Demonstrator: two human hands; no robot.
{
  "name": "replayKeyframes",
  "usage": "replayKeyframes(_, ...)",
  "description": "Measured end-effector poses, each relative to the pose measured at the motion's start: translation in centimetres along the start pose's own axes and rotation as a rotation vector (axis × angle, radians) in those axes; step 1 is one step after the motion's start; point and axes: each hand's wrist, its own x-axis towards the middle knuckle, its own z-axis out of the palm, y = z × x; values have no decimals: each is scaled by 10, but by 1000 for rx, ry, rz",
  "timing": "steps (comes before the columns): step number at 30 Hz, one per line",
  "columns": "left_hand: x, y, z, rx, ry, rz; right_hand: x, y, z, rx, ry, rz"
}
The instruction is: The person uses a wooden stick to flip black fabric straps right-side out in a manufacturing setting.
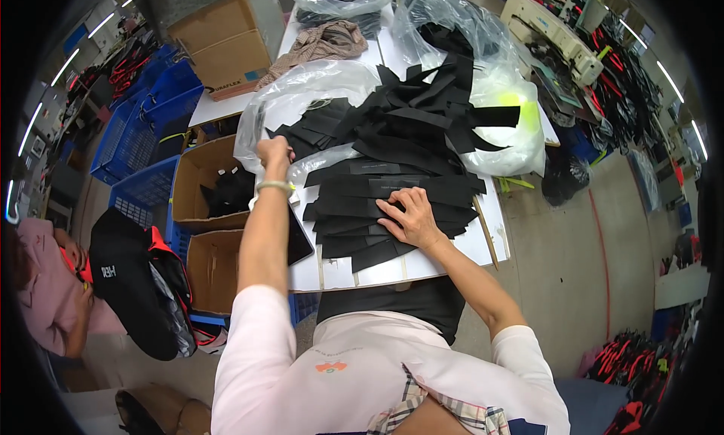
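Black fabric strips [339, 207] lie overlapped in a fanned row across the near part of the white table [400, 265]. My right hand [411, 216] is on this row, fingers bent and fingertips pinching at a strip's middle. Farther left, my left hand [277, 152] is closed in a fist by the edge of a clear plastic bag [260, 107]; what it grips, if anything, is hidden. Beyond both hands, a tangled heap of black strips [411, 111] covers the table, with a smaller bunch [313, 130] spilling from the bag.
Open cardboard boxes [215, 224], one with black pieces inside, stand left of the table beside blue crates [143, 194]. A wooden stick [485, 228] lies at the table's right edge. A person in pink [56, 284] sits at left near a black bag [136, 284].
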Motion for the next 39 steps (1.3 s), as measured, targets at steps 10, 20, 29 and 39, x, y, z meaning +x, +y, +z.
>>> replayKeyframes(10,-236,-15,-46,-909,-1137,-312,69,-59,-57,784,250,728)
replayKeyframes(20,-258,-20,-43,-626,-916,-99,34,-53,-83,1228,197,948)
replayKeyframes(29,-262,-37,-33,-846,-1003,-489,14,-62,-64,1358,453,823)
replayKeyframes(39,-277,-39,-27,-811,-972,-552,15,-41,-66,781,512,711)
